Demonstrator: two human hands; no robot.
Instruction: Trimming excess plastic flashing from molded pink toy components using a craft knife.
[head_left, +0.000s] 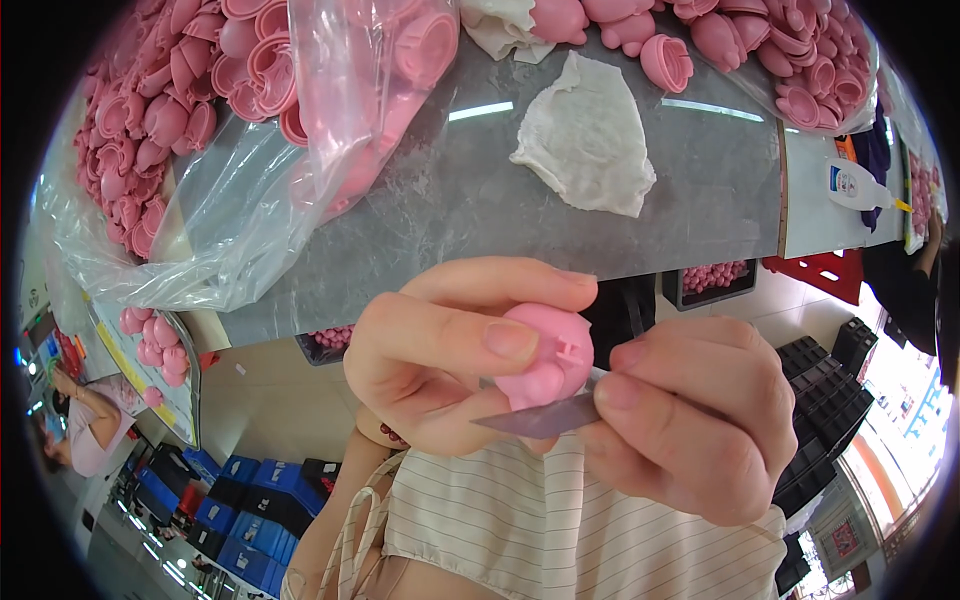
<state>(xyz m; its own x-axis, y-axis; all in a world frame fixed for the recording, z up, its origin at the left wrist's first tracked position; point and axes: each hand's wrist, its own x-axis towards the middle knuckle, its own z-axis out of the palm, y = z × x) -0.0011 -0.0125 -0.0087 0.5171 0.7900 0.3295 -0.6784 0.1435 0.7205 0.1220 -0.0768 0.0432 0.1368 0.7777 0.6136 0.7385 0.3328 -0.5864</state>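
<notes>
1) Pink piece (550, 370): small, rounded, with a raised detail on the facing side; held up in front of the person's body, below the near table edge as seen, and clear of the tabletop

2) Left hand (430, 360): closed around the pink piece, thumb pressed on its face, index finger arched over the top; grip firm, with no gap seen between thumb and piece

3) Right hand (700, 420): thumb and forefinger pinched together on a flat grey strip (545, 418), remaining fingers curled in

4) Grey strip: pointed end directed left, lying across the lower edge of the pink piece; whether it is a blade or an abrasive cannot be told, nor whether it touches the piece

5) Striped top (480, 510): worn by the person, directly behind the hands

6) Grey table (450, 220): beyond the hands, bearing a crumpled white cloth (590, 135)

7) Clear plastic bag (230, 235): on the table's left, beside heaped pink parts (165, 120)

8) White bottle (850, 187): yellow tip, on the adjoining surface at right

9) Black crate (680, 297): below table level, filled with small pink items

10) Blue bins (270, 500): stacked at lower left, well apart from the hands
</notes>
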